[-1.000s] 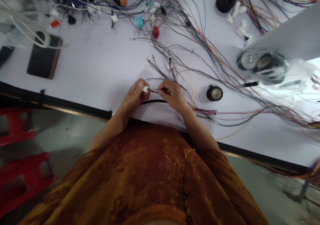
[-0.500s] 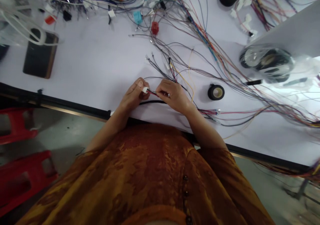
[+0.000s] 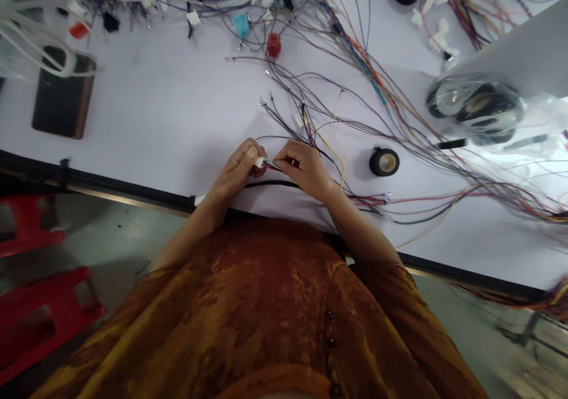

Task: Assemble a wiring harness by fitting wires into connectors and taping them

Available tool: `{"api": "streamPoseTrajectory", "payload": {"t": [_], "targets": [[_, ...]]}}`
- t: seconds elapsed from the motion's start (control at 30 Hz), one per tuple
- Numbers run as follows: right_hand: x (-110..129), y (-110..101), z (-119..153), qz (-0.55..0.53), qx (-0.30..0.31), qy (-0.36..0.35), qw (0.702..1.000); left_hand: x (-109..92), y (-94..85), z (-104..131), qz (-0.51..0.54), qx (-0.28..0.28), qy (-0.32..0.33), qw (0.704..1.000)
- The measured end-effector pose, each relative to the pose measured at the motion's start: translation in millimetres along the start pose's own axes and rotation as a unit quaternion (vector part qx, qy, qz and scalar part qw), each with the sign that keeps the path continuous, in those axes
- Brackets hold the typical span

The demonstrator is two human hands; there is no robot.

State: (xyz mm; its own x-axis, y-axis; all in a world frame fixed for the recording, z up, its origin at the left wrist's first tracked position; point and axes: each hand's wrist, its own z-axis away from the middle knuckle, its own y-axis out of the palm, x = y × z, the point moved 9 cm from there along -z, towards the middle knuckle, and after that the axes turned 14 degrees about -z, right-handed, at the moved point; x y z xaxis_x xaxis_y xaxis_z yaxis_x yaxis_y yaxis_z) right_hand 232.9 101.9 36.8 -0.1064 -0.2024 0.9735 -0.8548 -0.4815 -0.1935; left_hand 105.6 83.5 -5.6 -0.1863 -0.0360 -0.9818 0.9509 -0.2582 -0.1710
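Note:
Near the table's front edge my left hand (image 3: pixel 239 165) pinches a small white connector (image 3: pixel 260 162) between thumb and fingers. Thin red and dark wires (image 3: pixel 271 166) run from the connector toward my right hand (image 3: pixel 302 168). The fingertips of that hand are closed on a thin wire just right of the connector. Both hands are close together, a short gap apart. A thick black cable (image 3: pixel 273 182) passes below them along the table. Beyond the right hand, dark wires with bare metal terminals (image 3: pixel 261 102) fan out over the white surface.
A roll of black tape (image 3: pixel 384 162) lies right of my hands. A phone (image 3: pixel 64 94) rests at the left. Loose wire bundles (image 3: pixel 377 85), a red connector (image 3: pixel 274 45) and a blue connector (image 3: pixel 242 25) spread across the back. Red stools (image 3: pixel 48 316) stand below the table's left edge.
My right fingertips have shifted slightly left and are pinched more tightly near the connector. My left hand still holds the connector. The view has shifted a little.

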Motion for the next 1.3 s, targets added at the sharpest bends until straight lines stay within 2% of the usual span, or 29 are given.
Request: {"api": "streamPoseTrajectory", "payload": {"t": [0.1, 0.37, 0.57, 0.67, 1.03, 1.3], "targets": [[-1, 0, 1, -0.019, -0.014, -0.002, 1.000, 2, 0.0, 1, -0.013, 0.001, -0.002, 1.000], [-3, 3, -1, -0.056, 0.012, 0.046, 0.997, 5, 0.0, 2, -0.014, 0.008, -0.005, 1.000], [-31, 12, 0, -0.168, 0.074, 0.172, 0.968, 0, -1.4, 0, -0.051, 0.003, 0.010, 0.999], [-40, 14, 3, -0.211, 0.079, 0.208, 0.952, -4, -3.0, -1, -0.098, -0.004, 0.028, 0.995], [-54, 17, 12, -0.243, 0.071, 0.188, 0.949, -8, -0.5, 0, -0.188, -0.009, 0.067, 0.980], [-50, 18, 12, -0.209, 0.074, 0.162, 0.961, -5, 1.5, 0, -0.206, 0.001, 0.082, 0.975]]}}
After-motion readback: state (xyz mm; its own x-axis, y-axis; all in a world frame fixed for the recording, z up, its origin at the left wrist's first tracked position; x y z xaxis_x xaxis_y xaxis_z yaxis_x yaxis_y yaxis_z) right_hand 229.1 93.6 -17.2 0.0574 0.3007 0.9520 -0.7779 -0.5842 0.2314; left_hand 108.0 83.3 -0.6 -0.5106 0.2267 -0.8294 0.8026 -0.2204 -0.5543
